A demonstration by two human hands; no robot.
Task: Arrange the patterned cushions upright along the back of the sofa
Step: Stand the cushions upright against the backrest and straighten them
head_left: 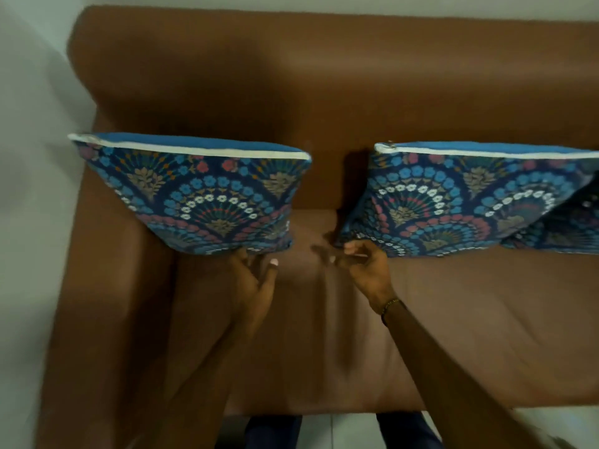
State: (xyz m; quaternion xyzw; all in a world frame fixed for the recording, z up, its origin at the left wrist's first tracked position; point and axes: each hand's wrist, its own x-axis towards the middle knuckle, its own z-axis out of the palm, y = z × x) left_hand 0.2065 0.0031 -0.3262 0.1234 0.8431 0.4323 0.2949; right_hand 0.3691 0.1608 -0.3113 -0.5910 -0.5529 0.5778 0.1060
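Two blue patterned cushions stand upright against the back of a brown sofa point(324, 76). The left cushion point(194, 192) sits by the left armrest. The middle cushion point(453, 202) stands to its right, with a gap of bare seat between them. A third patterned cushion point(570, 222) peeks in at the right edge, partly cut off. My left hand point(256, 280) reaches under the bottom right corner of the left cushion, fingers spread. My right hand point(363, 267) is at the bottom left corner of the middle cushion with fingers loosely curled, holding nothing.
The sofa's left armrest point(107, 286) runs down the left side next to a pale wall point(32, 157). The seat's front edge point(324, 406) is near my legs, over a light floor.
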